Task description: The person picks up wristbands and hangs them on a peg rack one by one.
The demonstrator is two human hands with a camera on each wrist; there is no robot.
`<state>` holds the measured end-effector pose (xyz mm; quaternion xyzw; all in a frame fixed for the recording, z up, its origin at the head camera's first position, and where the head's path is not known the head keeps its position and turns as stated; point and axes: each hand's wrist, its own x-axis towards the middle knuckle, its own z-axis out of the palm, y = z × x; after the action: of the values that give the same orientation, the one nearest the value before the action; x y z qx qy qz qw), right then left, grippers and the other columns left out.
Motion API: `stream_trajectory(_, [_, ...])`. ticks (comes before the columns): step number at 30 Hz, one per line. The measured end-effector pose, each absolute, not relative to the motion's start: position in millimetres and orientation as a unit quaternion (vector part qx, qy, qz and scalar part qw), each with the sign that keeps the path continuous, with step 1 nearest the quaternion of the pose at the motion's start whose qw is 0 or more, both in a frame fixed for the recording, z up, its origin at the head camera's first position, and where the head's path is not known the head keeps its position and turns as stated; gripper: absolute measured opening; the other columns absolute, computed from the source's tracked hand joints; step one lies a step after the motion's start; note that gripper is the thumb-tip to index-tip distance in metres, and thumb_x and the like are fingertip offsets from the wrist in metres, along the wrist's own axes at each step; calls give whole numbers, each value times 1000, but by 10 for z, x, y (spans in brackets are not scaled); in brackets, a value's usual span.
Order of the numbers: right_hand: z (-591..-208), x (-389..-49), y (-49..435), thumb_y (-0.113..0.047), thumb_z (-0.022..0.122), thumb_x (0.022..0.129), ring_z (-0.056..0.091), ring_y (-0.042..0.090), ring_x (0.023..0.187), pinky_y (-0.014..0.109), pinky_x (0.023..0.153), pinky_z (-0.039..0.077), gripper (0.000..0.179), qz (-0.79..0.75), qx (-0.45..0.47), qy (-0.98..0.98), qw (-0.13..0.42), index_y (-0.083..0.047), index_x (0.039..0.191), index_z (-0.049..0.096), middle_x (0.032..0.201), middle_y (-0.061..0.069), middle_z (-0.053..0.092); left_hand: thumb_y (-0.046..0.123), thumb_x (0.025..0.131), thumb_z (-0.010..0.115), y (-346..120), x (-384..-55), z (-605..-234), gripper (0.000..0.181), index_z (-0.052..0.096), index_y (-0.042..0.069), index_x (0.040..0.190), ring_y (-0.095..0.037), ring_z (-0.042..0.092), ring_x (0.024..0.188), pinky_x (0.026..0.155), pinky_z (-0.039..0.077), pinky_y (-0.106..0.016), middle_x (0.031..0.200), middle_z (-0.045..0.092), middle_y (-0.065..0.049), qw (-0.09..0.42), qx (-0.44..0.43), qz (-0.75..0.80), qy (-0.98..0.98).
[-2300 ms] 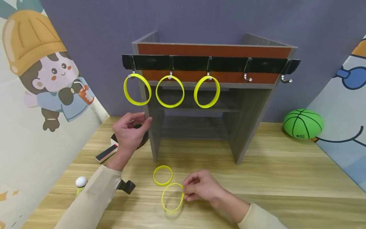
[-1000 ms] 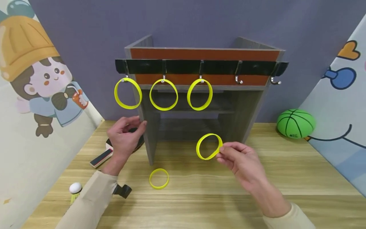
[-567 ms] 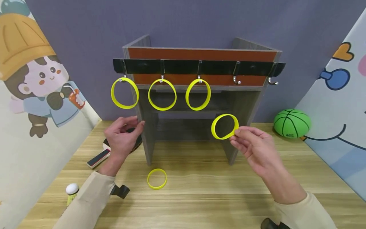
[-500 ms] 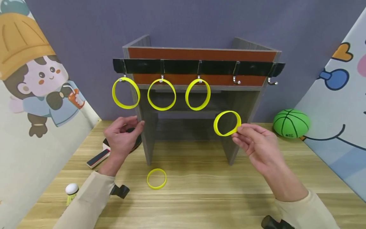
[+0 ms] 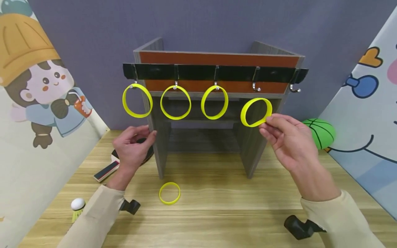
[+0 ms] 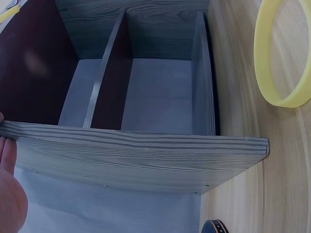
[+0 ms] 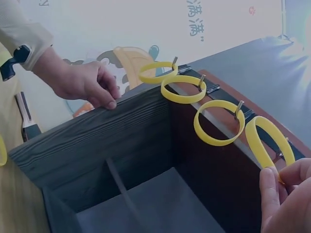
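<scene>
My right hand (image 5: 294, 144) pinches a yellow silicone wristband (image 5: 244, 113) between thumb and fingers. The wristband is just below the fourth hook (image 5: 255, 87) and apart from it in the head view. Three matching wristbands hang from the left hooks of a black rail (image 5: 196, 72); the third one (image 7: 198, 126) is nearest the held one in the right wrist view. My left hand (image 5: 131, 146) grips the front edge of the grey shelf unit's left side panel (image 5: 158, 151), thumb and fingers on opposite faces. Another yellow wristband (image 5: 170, 203) lies on the table.
The fifth hook (image 5: 294, 89) carries no wristband. A table tennis bat (image 5: 107, 171) lies behind my left wrist, and a shuttlecock (image 5: 78, 205) stands near the left sleeve. A green ball (image 5: 324, 134), partly behind my right hand, rests at the right wall.
My right hand has picked up the wristband from the table and carried it up and to the right, towards the fourth hook. My left hand has kept its grip on the side panel.
</scene>
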<state>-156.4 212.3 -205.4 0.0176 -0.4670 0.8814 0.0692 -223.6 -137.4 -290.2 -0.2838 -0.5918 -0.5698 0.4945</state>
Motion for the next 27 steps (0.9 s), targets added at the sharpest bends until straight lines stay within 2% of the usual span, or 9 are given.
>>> stream_trajectory(12, [-1901, -1611, 2090, -11, 80, 76, 66, 21, 83, 28, 79, 53, 39, 863, 3, -495, 100, 0, 110, 63, 102, 12, 65, -20, 63, 73, -1374, -2246, -2915, 18, 66, -18, 79, -9, 64, 64, 64, 54, -22, 66, 60, -27, 494, -283, -568, -595])
stream_trajectory(27, [-1875, -1607, 2088, -11, 82, 73, 67, 22, 79, 29, 75, 54, 35, 849, -7, -510, 137, -1, 103, 68, 99, 12, 66, -20, 63, 73, -1376, -2234, -2902, 18, 66, -18, 79, -9, 63, 64, 63, 54, -22, 66, 60, -26, 502, -287, -559, -594])
